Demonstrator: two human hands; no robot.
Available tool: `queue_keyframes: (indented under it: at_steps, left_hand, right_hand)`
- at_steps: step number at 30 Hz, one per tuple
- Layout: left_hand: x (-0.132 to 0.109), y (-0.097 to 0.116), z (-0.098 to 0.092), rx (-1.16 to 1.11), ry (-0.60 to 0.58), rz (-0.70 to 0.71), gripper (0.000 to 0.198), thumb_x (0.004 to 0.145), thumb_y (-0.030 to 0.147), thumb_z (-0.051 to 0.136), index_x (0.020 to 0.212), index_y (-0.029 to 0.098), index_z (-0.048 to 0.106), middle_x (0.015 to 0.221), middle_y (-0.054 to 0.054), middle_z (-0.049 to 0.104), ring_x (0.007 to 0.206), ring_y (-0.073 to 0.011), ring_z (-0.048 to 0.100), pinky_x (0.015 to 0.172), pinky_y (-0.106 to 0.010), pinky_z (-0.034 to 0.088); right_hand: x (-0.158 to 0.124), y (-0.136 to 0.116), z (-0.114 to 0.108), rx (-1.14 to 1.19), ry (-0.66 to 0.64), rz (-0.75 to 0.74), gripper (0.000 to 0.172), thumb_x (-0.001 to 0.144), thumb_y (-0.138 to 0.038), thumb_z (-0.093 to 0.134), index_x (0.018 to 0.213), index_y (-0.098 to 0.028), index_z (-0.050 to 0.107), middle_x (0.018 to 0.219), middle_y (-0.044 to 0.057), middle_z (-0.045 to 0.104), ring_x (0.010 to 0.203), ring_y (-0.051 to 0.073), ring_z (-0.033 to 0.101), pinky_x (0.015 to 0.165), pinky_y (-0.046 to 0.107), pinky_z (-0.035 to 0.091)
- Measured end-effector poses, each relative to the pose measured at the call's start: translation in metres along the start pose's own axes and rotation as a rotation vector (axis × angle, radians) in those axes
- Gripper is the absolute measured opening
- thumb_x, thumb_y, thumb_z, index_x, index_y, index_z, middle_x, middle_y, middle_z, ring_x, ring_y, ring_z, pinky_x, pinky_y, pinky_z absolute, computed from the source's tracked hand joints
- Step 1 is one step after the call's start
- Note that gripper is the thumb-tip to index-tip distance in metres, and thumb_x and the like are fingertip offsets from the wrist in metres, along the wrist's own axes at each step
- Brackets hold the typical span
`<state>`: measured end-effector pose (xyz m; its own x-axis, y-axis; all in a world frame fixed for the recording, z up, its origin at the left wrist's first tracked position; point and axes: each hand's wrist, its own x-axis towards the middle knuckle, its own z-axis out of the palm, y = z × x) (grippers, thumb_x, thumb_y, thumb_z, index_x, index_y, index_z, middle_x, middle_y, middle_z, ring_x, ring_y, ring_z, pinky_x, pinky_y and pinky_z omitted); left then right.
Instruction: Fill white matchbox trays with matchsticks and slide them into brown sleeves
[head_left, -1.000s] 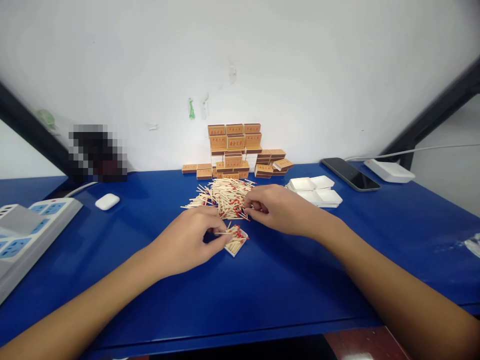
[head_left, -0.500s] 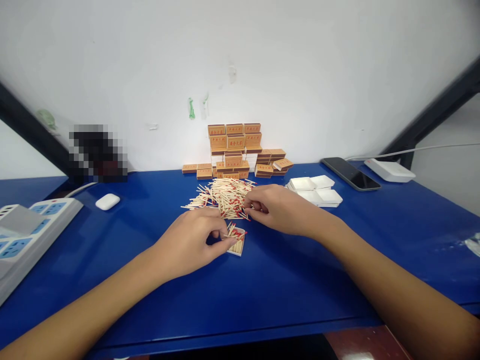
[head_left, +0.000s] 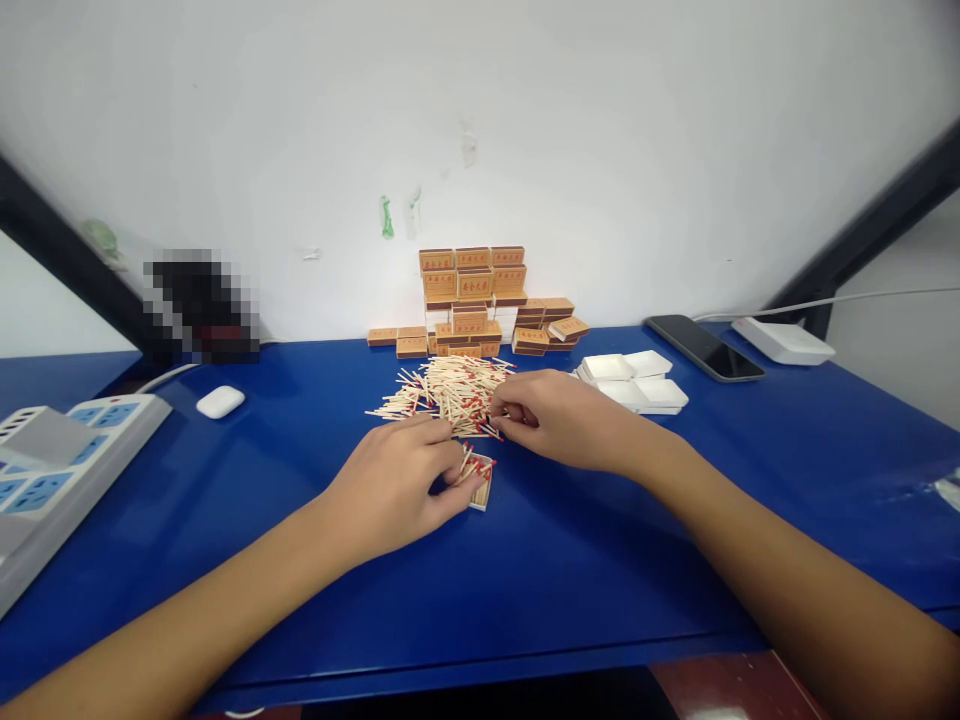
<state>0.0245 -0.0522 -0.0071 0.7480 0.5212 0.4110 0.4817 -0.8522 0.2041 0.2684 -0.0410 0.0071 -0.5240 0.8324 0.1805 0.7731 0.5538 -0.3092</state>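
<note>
My left hand (head_left: 412, 478) is over a small white matchbox tray (head_left: 481, 506), its thumb and fingers closed on matches (head_left: 474, 468) there. Red-headed matches lie in the tray, some slanting over its rim; the hand covers its left side. My right hand (head_left: 544, 415) is at the right edge of a loose heap of matches (head_left: 457, 385), fingers curled and thumb against them. What sits between those fingertips is hidden. Behind the heap stand stacked orange matchboxes (head_left: 474, 285).
White empty trays (head_left: 637, 385) are stacked right of the heap. A phone (head_left: 703, 347) and a white box (head_left: 784, 341) lie farther right. On the left are a white earbud case (head_left: 220, 402) and a power strip (head_left: 90, 460). A wall rises behind the blue table (head_left: 525, 590).
My left hand has shifted slightly right over the tray, its thumb farther across the matches. My right hand stays at the heap's edge. The whole view has shifted slightly.
</note>
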Motion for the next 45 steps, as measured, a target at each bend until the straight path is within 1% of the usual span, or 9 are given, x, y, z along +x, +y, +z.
queue_keyframes:
  at_steps: [5,9,14,18,24,31,34,40,45]
  left_hand:
    - [-0.002,0.0,-0.004,-0.067,-0.059,0.008,0.031,0.098,0.032,0.064,0.07,0.018,0.063,0.071,0.0,0.057,0.07,-0.0153,0.055,0.066,-0.03,0.041]
    - [-0.002,-0.004,-0.019,-0.109,-0.185,0.006,0.025,0.094,0.038,0.07,0.078,0.019,0.066,0.077,0.0,0.062,0.071,-0.0152,0.057,0.066,-0.03,0.041]
    - [-0.001,-0.017,-0.037,-0.115,-0.303,-0.058,0.037,0.079,0.052,0.084,0.084,0.019,0.066,0.081,0.001,0.064,0.07,-0.0149,0.056,0.064,-0.029,0.04]
    - [0.0,-0.024,-0.038,-0.116,-0.345,-0.072,0.046,0.076,0.063,0.085,0.087,0.021,0.07,0.079,0.001,0.063,0.069,-0.015,0.055,0.062,-0.029,0.038]
    - [-0.001,-0.023,-0.033,-0.156,-0.352,-0.05,0.037,0.081,0.056,0.084,0.095,0.023,0.075,0.083,0.001,0.065,0.072,-0.0145,0.059,0.064,-0.028,0.04]
    - [0.0,-0.025,-0.034,-0.16,-0.326,-0.024,0.023,0.089,0.043,0.081,0.098,0.022,0.077,0.088,0.0,0.068,0.074,-0.0149,0.061,0.066,-0.028,0.042]
    - [0.001,-0.025,-0.033,-0.172,-0.305,-0.015,0.017,0.093,0.038,0.078,0.099,0.022,0.077,0.088,0.0,0.068,0.074,-0.0145,0.061,0.067,-0.027,0.042]
    - [0.002,-0.022,-0.029,-0.198,-0.293,-0.021,0.01,0.095,0.031,0.075,0.099,0.022,0.078,0.086,0.0,0.067,0.075,-0.0141,0.061,0.067,-0.027,0.043]
    - [0.002,-0.018,-0.028,-0.226,-0.313,-0.037,0.009,0.097,0.028,0.072,0.099,0.024,0.08,0.085,0.0,0.067,0.074,-0.0137,0.06,0.068,-0.027,0.043]
  right_hand:
    - [0.001,0.0,0.0,0.011,-0.003,0.002,0.015,0.092,-0.014,0.06,0.077,-0.019,0.058,0.076,0.0,0.062,0.067,0.013,0.048,0.063,0.029,0.03]
    - [0.001,0.002,0.0,0.013,0.003,-0.003,0.014,0.092,-0.015,0.06,0.079,-0.018,0.06,0.077,0.001,0.063,0.067,0.013,0.048,0.063,0.029,0.03]
    - [-0.001,0.001,-0.003,0.043,0.016,-0.012,0.012,0.092,-0.016,0.061,0.081,-0.018,0.065,0.073,0.0,0.062,0.067,0.013,0.049,0.063,0.029,0.032]
    - [-0.005,-0.004,-0.008,0.173,-0.052,-0.046,0.009,0.088,-0.014,0.061,0.087,-0.018,0.069,0.072,-0.001,0.063,0.066,0.012,0.053,0.063,0.027,0.037]
    - [-0.01,-0.012,-0.012,0.337,-0.241,-0.044,0.041,0.077,-0.009,0.063,0.115,-0.021,0.07,0.083,-0.002,0.068,0.068,0.013,0.059,0.061,0.025,0.044]
    - [-0.011,-0.014,-0.009,0.348,-0.259,-0.063,0.067,0.078,-0.019,0.073,0.144,-0.027,0.06,0.088,-0.001,0.069,0.071,0.014,0.061,0.063,0.026,0.046]
    - [-0.01,-0.013,-0.006,0.346,-0.292,-0.061,0.063,0.081,-0.023,0.074,0.143,-0.026,0.061,0.086,-0.001,0.068,0.07,0.014,0.061,0.062,0.026,0.045]
    - [-0.009,-0.012,-0.004,0.343,-0.302,-0.061,0.03,0.083,-0.028,0.073,0.113,-0.022,0.069,0.083,-0.001,0.066,0.07,0.014,0.06,0.061,0.025,0.042]
    - [-0.008,-0.013,-0.005,0.306,-0.296,-0.019,0.026,0.082,-0.033,0.077,0.103,-0.021,0.067,0.082,-0.001,0.066,0.069,0.014,0.058,0.06,0.026,0.04]
